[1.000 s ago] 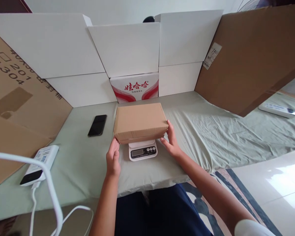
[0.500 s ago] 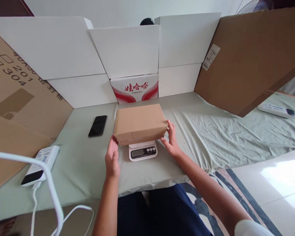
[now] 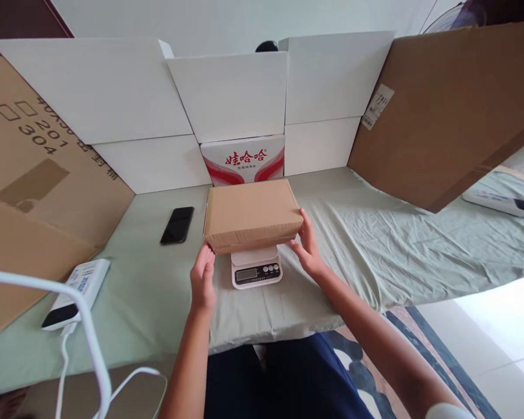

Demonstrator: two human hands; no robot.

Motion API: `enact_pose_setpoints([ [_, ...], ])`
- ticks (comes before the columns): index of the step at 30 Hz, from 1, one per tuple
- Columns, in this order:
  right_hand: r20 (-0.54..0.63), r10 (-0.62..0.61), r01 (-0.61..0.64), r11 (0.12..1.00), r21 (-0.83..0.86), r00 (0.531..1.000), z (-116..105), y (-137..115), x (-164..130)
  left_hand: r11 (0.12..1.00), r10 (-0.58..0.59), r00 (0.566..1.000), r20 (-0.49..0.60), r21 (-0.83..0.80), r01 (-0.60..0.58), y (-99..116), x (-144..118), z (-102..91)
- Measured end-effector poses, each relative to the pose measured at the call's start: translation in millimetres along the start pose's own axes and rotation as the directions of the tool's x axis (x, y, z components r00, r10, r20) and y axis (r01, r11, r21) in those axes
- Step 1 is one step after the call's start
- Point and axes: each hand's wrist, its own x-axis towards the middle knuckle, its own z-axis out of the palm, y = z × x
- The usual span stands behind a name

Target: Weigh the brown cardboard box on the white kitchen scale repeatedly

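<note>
A closed brown cardboard box is held by its two sides above a small white digital kitchen scale. At the box's left front corner, the fingers of my left hand press against its side and lower edge. My right hand grips the opposite front corner, thumb low at the front and fingers along the side. The scale's display and several buttons face me, while the box hides the back of its platform. Whether the box's underside touches the platform, I cannot tell.
A black smartphone lies left of the box. Farther left is a white power strip with a white cable looping in front. White boxes line the back, and large cardboard panels flank the green cloth.
The box has risen slightly with both hands, showing a little more of the scale's platform. The whole view has shifted a little.
</note>
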Motion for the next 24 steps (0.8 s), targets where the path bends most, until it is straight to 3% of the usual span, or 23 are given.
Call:
enact_pose_setpoints([
  [4, -0.045, -0.058, 0.059, 0.998, 0.033, 0.997, 9, 11, 59, 0.998, 0.067, 0.995, 0.070, -0.016, -0.066, 1, 61, 20.1],
  [9, -0.093, 0.003, 0.006, 0.995, 0.099, 0.996, 34, 59, 108, 1.000, 0.002, 0.998, 0.055, -0.031, -0.001, -42, 125, 37.5],
  [14, -0.063, 0.108, -0.095, 0.979, 0.182, 0.992, 40, 84, 105, 0.998, -0.059, 0.998, 0.034, -0.002, 0.059, -76, 131, 31.3],
  [24, -0.004, 0.193, -0.185, 0.947, 0.263, 0.981, 40, 84, 106, 0.990, -0.143, 0.989, -0.038, 0.012, 0.143, -79, 134, 27.9],
])
